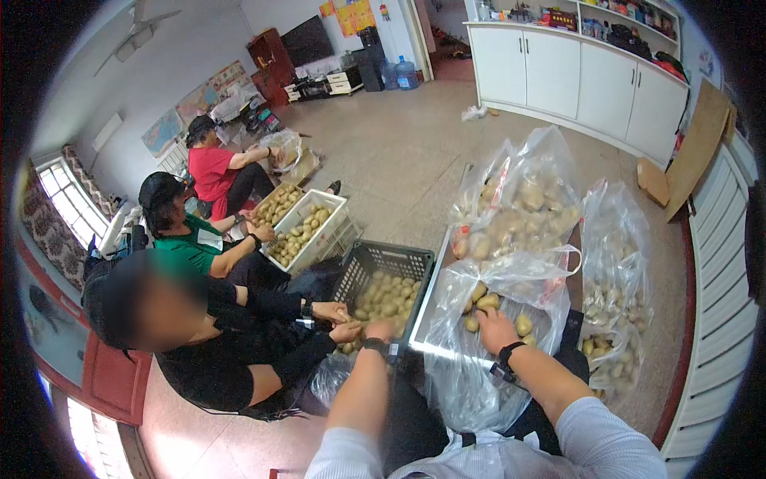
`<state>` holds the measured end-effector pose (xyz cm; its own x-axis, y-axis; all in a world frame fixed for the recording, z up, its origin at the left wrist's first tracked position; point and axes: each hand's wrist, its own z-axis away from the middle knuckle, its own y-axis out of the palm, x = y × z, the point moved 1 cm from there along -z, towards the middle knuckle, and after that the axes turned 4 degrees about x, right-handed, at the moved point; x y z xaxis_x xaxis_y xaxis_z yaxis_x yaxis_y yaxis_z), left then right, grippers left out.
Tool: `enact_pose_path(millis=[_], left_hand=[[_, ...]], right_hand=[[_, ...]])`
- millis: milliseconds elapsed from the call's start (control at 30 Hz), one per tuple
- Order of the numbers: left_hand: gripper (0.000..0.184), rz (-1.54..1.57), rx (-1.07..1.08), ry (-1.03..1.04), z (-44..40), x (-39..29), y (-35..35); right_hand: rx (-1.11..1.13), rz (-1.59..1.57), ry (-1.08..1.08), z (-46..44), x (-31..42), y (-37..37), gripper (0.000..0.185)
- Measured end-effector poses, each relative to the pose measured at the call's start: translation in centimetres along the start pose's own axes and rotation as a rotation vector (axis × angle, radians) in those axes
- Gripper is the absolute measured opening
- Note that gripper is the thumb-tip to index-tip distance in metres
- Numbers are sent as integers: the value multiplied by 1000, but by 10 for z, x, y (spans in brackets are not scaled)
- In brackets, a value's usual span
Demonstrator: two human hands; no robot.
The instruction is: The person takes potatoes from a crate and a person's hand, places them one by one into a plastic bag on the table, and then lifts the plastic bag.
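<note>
My left hand (379, 330) reaches over the near end of a dark plastic crate (424, 263) holding many small yellow-brown potatoes (387, 295). Its fingers point down and are mostly hidden and blurred. My right hand (499, 331) is inside the mouth of a clear plastic bag (463, 383) in front of me, fingers stretched over the potatoes (487, 302) there. One potato (523, 325) lies just to the right of that hand. A co-worker's hands (339, 319) are close to my left hand at the crate's left edge.
Full clear bags (535, 195) stand beyond my right hand, with another bag (614, 263) farther right. On the left, co-workers sit by a white crate (331, 209) of similar produce. White cabinets (550, 68) line the back wall. A cardboard sheet (702, 136) leans at the right.
</note>
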<state>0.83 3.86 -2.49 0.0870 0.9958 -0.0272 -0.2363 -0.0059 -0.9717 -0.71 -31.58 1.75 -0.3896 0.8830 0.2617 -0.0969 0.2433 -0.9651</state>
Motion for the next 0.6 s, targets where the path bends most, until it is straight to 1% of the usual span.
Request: enact_pose_path(millis=[67, 100, 167, 200, 300, 367, 400, 433, 467, 500, 567, 600], left_hand=[[15, 3, 77, -58, -5, 5, 7], [15, 3, 75, -58, -1, 6, 5], [17, -4, 23, 70, 7, 7, -1], [17, -6, 20, 72, 3, 10, 5], [24, 122, 57, -88, -29, 37, 67], [29, 206, 83, -197, -39, 49, 91], [29, 205, 82, -198, -37, 54, 90], [27, 119, 183, -186, -36, 59, 89], [25, 33, 285, -173, -36, 62, 90], [25, 32, 284, -172, -35, 58, 86], [22, -11, 202, -223, -31, 48, 81], [21, 30, 176, -215, -17, 31, 48]], right_hand=[[-16, 11, 35, -5, -2, -2, 39], [-29, 19, 72, -6, -3, -4, 39], [-12, 0, 93, -8, -8, -9, 39], [4, -18, 113, -10, -10, -12, 39], [45, -35, 105, -13, -13, -17, 43], [42, -17, 109, -16, -12, -20, 45], [39, 1, 113, -17, -13, -19, 47], [38, -1, 113, -20, -15, -15, 47], [60, 0, 128, -25, -18, -12, 52], [83, 2, 144, -27, -19, -12, 57], [112, 5, 150, -28, -22, -12, 55], [143, 6, 155, -29, -22, -14, 53]])
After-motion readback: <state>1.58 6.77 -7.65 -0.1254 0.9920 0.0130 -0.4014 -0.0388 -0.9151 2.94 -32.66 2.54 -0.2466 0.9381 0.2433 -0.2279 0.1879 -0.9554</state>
